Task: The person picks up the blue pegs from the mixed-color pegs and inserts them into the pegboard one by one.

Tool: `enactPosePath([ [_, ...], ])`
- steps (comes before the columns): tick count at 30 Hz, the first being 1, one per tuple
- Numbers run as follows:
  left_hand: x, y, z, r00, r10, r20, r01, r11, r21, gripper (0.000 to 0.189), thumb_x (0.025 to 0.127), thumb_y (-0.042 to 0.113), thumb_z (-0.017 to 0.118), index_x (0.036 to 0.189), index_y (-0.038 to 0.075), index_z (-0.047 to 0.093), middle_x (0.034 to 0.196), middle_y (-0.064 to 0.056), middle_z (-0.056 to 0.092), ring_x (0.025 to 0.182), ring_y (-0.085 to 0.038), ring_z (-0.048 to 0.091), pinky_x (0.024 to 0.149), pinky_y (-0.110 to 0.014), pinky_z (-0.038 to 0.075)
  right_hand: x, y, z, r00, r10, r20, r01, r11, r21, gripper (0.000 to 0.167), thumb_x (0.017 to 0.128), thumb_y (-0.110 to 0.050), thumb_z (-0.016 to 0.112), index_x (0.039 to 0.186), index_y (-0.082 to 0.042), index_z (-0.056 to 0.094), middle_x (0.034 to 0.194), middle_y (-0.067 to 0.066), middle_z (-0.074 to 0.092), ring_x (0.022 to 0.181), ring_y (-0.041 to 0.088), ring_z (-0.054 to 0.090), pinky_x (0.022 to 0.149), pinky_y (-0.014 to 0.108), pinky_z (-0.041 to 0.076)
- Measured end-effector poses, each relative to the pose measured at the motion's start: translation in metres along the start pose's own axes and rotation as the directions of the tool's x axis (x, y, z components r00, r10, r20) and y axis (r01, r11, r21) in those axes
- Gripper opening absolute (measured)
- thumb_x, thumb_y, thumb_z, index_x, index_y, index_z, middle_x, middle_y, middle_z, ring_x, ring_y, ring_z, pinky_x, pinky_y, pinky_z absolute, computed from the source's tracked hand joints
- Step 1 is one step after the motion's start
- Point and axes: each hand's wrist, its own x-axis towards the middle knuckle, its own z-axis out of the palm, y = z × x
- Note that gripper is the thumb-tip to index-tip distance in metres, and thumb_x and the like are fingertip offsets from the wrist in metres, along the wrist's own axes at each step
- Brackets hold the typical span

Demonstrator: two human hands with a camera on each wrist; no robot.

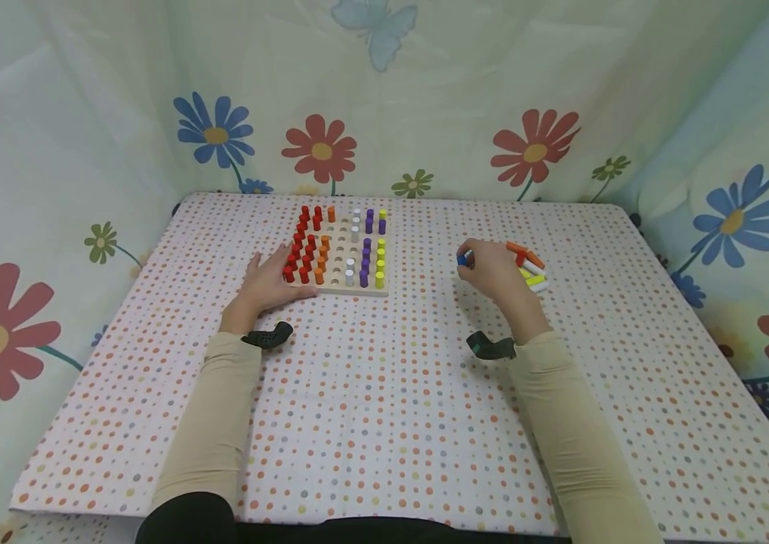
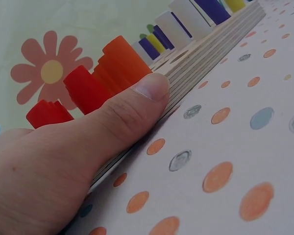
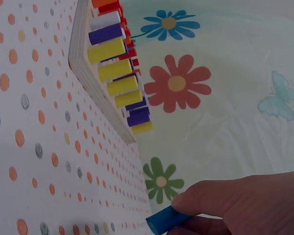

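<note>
A wooden pegboard [image 1: 337, 289] lies on the table, filled in columns with red pegs [image 1: 293, 260], orange pegs [image 1: 322, 258], white pegs [image 1: 350, 272], purple pegs [image 1: 365, 261] and yellow pegs [image 1: 381, 264]. My left hand [image 1: 264, 287] rests at the board's near left corner, its straight thumb [image 2: 122, 110] lying along the front edge beside the pegs. Right of the board, my right hand [image 1: 493, 272] pinches a blue peg [image 3: 167, 220] between thumb and fingers, held above the table. A column of bare holes [image 1: 338, 259] shows between the orange and white pegs.
Behind my right hand lies a small pile of loose pegs [image 1: 532, 266] in orange, red, white and yellow, partly hidden by the hand. A dotted cloth covers the table [image 1: 384, 423]. Flower-printed curtains [image 1: 425, 91] stand behind and at both sides.
</note>
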Motion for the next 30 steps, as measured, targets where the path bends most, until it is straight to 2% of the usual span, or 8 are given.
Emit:
enactPosePath([
  [5,-0.002,-0.003,-0.001,1.000,-0.009,-0.008,0.009,1.000,0.001,0.128,0.061,0.088,0.054,0.153,0.009,0.013,0.160,-0.010,0.013,0.147,-0.029,0.017,0.119,-0.051,-0.007,0.001,-0.020,0.006,0.993,-0.092,-0.073,0.097,0.994,0.060,0.030,0.090,-0.015,0.059,0.118,-0.006,0.056,0.101,0.015,0.066,0.082,0.026,0.062,0.066,0.035,0.053],
  [11,0.000,-0.003,-0.004,1.000,-0.011,-0.003,0.011,1.000,0.007,0.127,0.062,0.087,0.055,0.153,0.009,0.015,0.160,-0.011,0.014,0.148,-0.027,0.013,0.119,-0.051,-0.006,0.000,-0.041,0.018,0.972,-0.158,-0.175,0.179,0.978,0.108,0.029,0.090,-0.015,0.059,0.118,-0.007,0.061,0.098,0.011,0.066,0.085,0.022,0.063,0.067,0.034,0.054],
  [18,-0.002,0.003,-0.004,1.000,-0.001,0.011,0.002,1.000,-0.024,0.125,0.063,0.085,0.057,0.153,0.010,0.015,0.160,-0.011,0.013,0.148,-0.027,0.013,0.118,-0.052,-0.006,0.000,-0.072,0.030,0.919,-0.250,-0.305,0.301,0.944,0.132,0.023,0.090,-0.013,0.061,0.112,-0.006,0.065,0.100,0.010,0.065,0.085,0.021,0.064,0.075,0.034,0.055],
  [25,-0.002,0.002,-0.004,1.000,0.005,0.004,-0.005,1.000,-0.015,0.124,0.065,0.084,0.057,0.153,0.010,0.013,0.160,-0.011,0.012,0.148,-0.027,0.013,0.119,-0.051,-0.006,0.005,-0.110,0.039,0.894,-0.305,-0.328,0.385,0.898,0.213,0.020,0.089,-0.007,0.062,0.108,-0.004,0.066,0.106,0.010,0.062,0.090,0.020,0.063,0.079,0.028,0.055],
  [30,-0.001,0.001,-0.002,1.000,0.011,-0.008,-0.011,1.000,-0.018,0.125,0.063,0.085,0.056,0.153,0.010,0.014,0.160,-0.010,0.013,0.148,-0.027,0.014,0.119,-0.051,-0.005,0.012,-0.127,0.051,0.896,-0.304,-0.324,0.386,0.894,0.229,0.020,0.089,-0.006,0.062,0.108,-0.005,0.067,0.105,0.007,0.061,0.091,0.017,0.063,0.079,0.024,0.054],
])
